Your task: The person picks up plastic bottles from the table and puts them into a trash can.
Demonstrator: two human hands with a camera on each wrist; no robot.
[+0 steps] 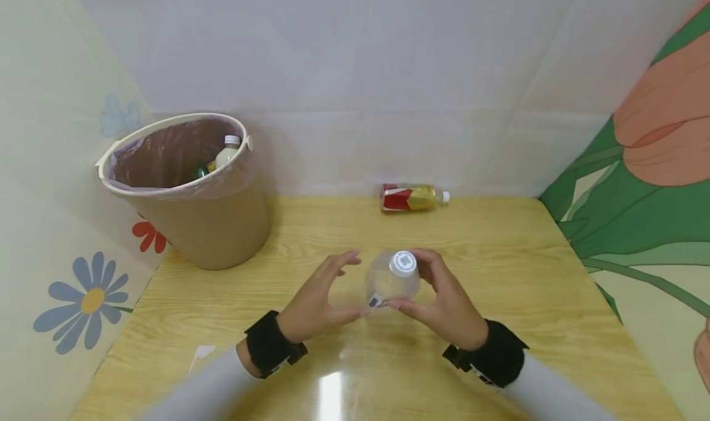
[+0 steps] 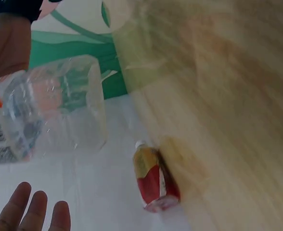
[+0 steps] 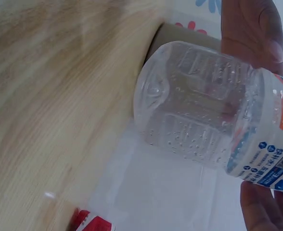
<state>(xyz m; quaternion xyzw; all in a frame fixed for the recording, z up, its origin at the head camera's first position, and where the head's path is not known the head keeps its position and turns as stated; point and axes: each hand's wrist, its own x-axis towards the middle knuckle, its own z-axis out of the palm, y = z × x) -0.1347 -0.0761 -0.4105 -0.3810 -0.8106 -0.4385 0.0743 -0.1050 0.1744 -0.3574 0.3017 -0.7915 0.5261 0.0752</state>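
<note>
In the head view my right hand (image 1: 449,301) grips a clear plastic bottle (image 1: 383,279) with a white cap near its shoulder, fingers behind and thumb in front. The bottle is held above the table, cap toward the head camera. My left hand (image 1: 316,298) is just left of it, thumb and fingers spread apart and holding nothing. The right wrist view shows the bottle's see-through lower body (image 3: 189,101), with droplets inside and a white, blue and orange label (image 3: 276,159). In the left wrist view, left fingers (image 2: 28,211) are apart from the bottle (image 2: 67,110).
A tan bin (image 1: 222,230) with a plastic liner stands at the back left, bottles inside, one white-capped (image 1: 227,153). Near the back wall a red-labelled bottle (image 1: 410,198) of yellow liquid lies on its side on the wooden table (image 1: 499,242). A white scrap (image 1: 203,352) is at front left.
</note>
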